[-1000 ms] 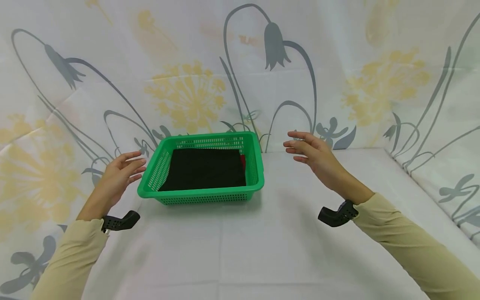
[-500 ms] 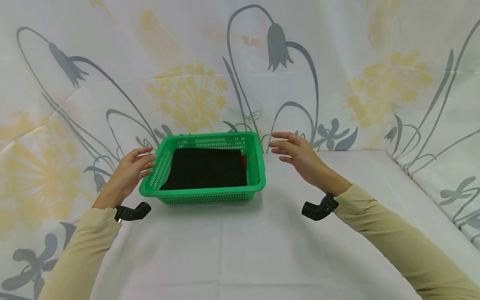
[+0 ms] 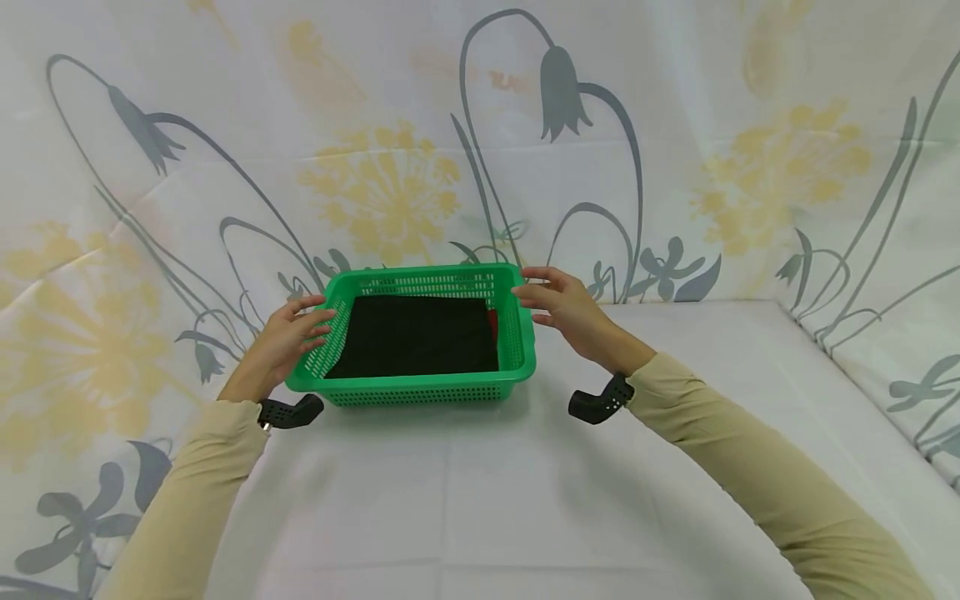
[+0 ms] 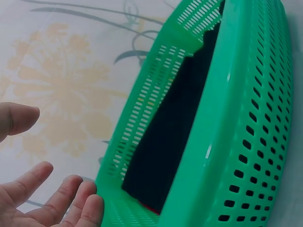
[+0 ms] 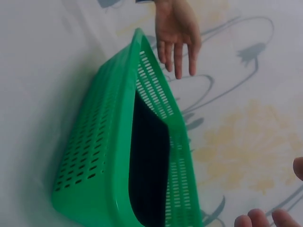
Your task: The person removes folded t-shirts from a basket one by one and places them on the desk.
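Note:
A green plastic basket [image 3: 420, 385] with slotted walls stands on the white cloth. Inside it lies a black folded cloth [image 3: 416, 333], and a small strip of red material [image 3: 492, 323] shows at its right edge. My left hand [image 3: 281, 343] hovers by the basket's left rim, fingers loosely extended. By the right rim is my right hand [image 3: 573, 315], relaxed, with nothing in it. The left wrist view has the left fingertips [image 4: 90, 201] close to the basket's corner; contact cannot be told. In the right wrist view, the right fingertips [image 5: 258, 218] are apart from the basket.
White cloth [image 3: 480, 492] covers the surface beneath the basket. Behind it rises a hanging fabric [image 3: 675, 167] printed with grey and yellow flowers. Another fabric side [image 3: 900, 275] borders the right. Each wrist wears a black camera mount [image 3: 600, 404].
Both hands have moved inward toward the basket, the left one rightward and the right one leftward, and now reach its two ends. The basket and black cloth stay in place.

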### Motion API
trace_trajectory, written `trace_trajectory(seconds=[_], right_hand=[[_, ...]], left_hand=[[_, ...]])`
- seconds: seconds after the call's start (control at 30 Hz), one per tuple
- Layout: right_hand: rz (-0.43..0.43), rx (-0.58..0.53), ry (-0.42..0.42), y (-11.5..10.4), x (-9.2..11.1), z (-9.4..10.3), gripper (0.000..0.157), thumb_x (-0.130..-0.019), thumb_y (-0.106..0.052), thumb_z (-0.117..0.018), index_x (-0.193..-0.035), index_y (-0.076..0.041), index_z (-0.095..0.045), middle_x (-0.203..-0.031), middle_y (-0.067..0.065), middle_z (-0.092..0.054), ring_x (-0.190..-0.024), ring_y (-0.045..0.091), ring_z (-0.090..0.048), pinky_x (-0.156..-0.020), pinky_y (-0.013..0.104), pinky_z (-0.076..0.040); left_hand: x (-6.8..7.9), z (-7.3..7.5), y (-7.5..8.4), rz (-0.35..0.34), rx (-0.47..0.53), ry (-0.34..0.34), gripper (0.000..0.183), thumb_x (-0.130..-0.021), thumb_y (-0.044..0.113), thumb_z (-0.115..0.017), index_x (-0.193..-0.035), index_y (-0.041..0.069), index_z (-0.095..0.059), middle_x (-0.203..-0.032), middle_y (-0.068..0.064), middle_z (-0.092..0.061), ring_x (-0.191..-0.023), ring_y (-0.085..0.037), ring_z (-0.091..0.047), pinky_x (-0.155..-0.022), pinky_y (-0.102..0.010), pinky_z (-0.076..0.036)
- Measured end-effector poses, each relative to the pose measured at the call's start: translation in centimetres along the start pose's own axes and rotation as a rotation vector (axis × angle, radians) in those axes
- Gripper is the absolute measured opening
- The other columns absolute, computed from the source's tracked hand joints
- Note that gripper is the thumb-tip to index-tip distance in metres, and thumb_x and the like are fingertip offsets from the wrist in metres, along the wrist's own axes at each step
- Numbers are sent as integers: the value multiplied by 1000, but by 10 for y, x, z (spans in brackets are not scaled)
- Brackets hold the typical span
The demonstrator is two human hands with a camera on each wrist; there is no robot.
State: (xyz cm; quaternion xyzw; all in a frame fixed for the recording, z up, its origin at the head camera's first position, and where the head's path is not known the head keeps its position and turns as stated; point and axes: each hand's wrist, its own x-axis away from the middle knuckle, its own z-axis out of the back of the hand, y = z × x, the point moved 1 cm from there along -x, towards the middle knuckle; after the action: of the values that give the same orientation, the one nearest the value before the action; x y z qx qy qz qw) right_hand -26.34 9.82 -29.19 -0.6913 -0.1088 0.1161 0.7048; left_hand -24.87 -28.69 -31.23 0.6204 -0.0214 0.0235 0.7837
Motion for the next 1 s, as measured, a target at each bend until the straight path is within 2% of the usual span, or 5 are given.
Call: trace_trajectory(seconds=[0.23,0.4,0.57,0.77,1.0], right_hand=[[-32,0,-31,8,-9,-14,53,-97,-17,-58,-145,-5,-37,-138,18,-43,-126,35,-42,-107,48,-32],[-53,-9,-33,15,-17,-24,54,-97,-14,-58,-146,-3,-37,-142,17,-42,-129,33,-42,-108,46,-31],[-97,-1,-11,22,-25,-33,56,-95,-13,-61,-145,-4,-37,-140,17,-44,-126,32,-46,-107,46,-32],[-134,26,12,28,-36,-40,61,-93,-13,-63,-147,-5,-35,-147,14,-36,-125,34,-45,-106,46,-33],[-162,28,6,36,-45,-43,61,-93,-10,-62,-146,-4,-33,-146,17,-37,-130,34,-41,-107,46,-32]], left_hand=[[-7,-9,-6,36,-31,-16,67,-100,30,-53,-152,2,-23,-141,-16,-36,-113,-23,-46,-102,-41,-36],[-10,-13,-9,48,-15,-24,68,-100,30,-54,-153,3,-21,-151,-21,-25,-127,-37,-37,-108,-47,-29],[-13,-18,-13,65,-31,-37,72,-98,30,-56,-154,4,-19,-154,-21,-22,-136,-42,-27,-110,-49,-25],[-17,-22,-17,87,-75,-43,74,-98,26,-58,-155,4,-15,-154,-23,-22,-136,-42,-28,-109,-49,-26],[-21,-26,-21,127,-164,-51,72,-99,23,-56,-155,4,-15,-154,-24,-22,-135,-41,-30,-107,-50,-30]])
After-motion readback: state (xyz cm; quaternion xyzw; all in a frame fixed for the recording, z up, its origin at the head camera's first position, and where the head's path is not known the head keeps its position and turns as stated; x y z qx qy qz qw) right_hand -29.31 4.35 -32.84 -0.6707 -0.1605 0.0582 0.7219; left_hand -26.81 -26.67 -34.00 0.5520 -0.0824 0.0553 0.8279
